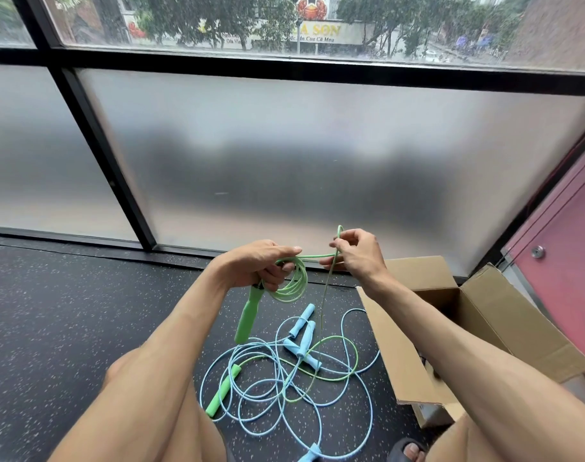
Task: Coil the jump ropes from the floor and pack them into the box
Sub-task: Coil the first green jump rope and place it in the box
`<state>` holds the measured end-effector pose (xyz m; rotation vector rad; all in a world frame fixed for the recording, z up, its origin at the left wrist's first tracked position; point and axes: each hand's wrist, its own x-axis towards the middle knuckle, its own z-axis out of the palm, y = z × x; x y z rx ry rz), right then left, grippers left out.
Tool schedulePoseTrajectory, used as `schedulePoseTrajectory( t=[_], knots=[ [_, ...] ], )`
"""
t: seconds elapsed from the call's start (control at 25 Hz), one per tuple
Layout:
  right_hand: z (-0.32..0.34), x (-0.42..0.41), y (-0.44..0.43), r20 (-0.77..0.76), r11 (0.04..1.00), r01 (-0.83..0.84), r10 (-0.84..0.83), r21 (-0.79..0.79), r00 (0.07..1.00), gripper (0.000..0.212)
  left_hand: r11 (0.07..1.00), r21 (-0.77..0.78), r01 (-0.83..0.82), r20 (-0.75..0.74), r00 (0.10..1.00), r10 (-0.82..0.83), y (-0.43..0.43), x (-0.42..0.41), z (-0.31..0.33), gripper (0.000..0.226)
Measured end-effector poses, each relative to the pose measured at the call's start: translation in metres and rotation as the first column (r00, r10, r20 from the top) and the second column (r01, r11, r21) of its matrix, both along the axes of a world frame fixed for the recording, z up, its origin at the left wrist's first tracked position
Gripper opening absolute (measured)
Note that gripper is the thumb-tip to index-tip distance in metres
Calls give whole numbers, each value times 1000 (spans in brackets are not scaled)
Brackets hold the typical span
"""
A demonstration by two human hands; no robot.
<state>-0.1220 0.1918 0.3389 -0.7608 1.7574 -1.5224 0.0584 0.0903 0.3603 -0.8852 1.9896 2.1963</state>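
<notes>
Head view: our left hand (261,266) has its fingers curled around the coiled green rope (288,295), its handle (247,315) hanging below. Our right hand (359,255) pinches the loose strand. Blue ropes (304,340) lie tangled on the floor (84,311), beside the open box (504,311).

Speckled dark floor (67,311) at my feet: blue jump ropes (305,340) lie tangled with a green handle (222,393); cardboard box (384,345) at far-right corner.

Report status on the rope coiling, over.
Left grip holds thin green jump rope, part coiled. Right grip pinches its loose strand. Light blue jump ropes tangled with its tail on floor. Open brown cardboard box at right.
</notes>
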Motion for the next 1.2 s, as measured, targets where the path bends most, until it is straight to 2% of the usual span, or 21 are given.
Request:
schedulePoseTrajectory(
  t=[0.12,0.24,0.36,0.52,0.6,0.64,0.68,0.76,0.84,0.96,1.04,1.12,1.2],
  knots=[
    [-6,-8,-2,-95,989,142,-138,37,986,11,984,172,-46,-135,988,69,-1,1,7,48],
    [-13,-22,-2,-305,961,226,-170,159,937,21,904,363,-226,-282,898,338,-8,4,14,49],
    [-16,-23,2,-454,945,114,40,307,890,34,805,494,-328,-372,757,537,-18,7,15,50],
    [-22,-5,3,-541,911,-77,306,404,783,16,739,571,-358,-376,686,623,-20,6,12,51],
    [-27,-2,3,-553,905,-129,355,405,754,4,665,593,-453,-341,607,718,-23,4,9,51],
    [-28,-1,3,-560,911,-144,355,386,749,7,618,594,-516,-312,561,767,-25,4,7,52],
    [-29,0,2,-550,923,-158,339,351,763,8,582,570,-580,-283,527,802,-28,5,4,52],
    [-25,2,2,-439,941,-241,325,238,837,5,572,427,-700,-262,509,820,-30,5,-1,50],
    [-18,6,3,-291,925,-353,378,137,879,17,588,222,-778,-262,533,804,-29,3,-7,49],
    [-5,19,6,-102,877,-481,479,11,872,26,586,-29,-810,-239,575,783,-29,-2,-18,52],
    [1,25,5,38,902,-415,422,-116,906,21,616,-117,-779,-203,625,753,-28,-3,-22,52],
    [4,20,2,112,956,-240,261,-169,959,12,687,-135,-714,-162,700,695,-25,-5,-21,52],
    [3,8,1,10,986,-127,129,-108,992,6,768,-133,-626,-126,779,614,-18,-5,-17,53]
  ],
)
